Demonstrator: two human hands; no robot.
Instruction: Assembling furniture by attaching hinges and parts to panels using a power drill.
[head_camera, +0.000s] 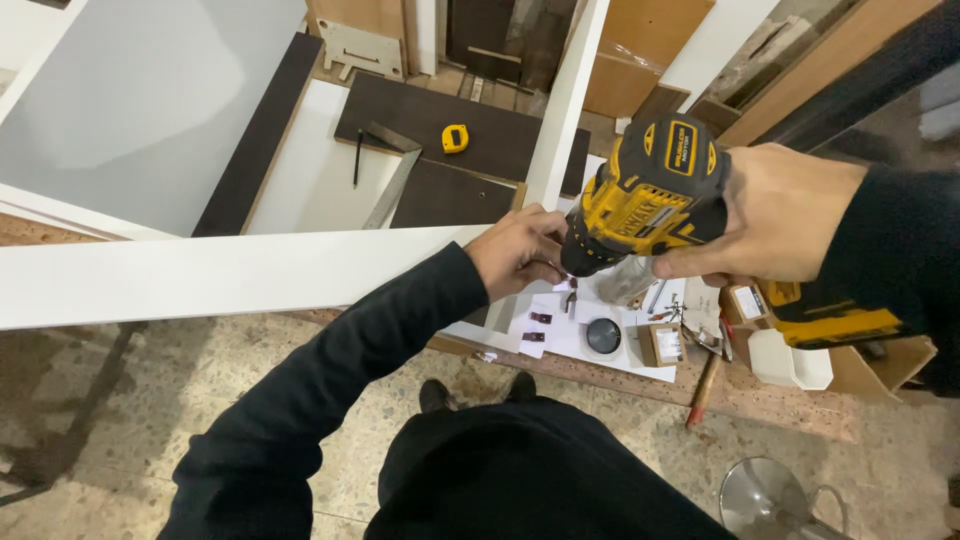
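My right hand (775, 215) grips a yellow and black cordless drill (650, 195), held above the corner where two white panels meet. The drill's nose points down-left toward my left hand (515, 250). That hand rests at the end of the long white board (200, 275), fingers pinched near the drill's tip; what they pinch is too small to tell. A second white board (568, 100) runs away from the corner toward the back.
Below on the floor lie a sheet of paper with small hardware (560, 325), a round black lid (603, 336), small boxes (660, 343) and a hammer (702, 390). Farther off are dark panels (450, 130), a yellow tape measure (455, 138), a metal square (395, 180) and a pencil (357, 158).
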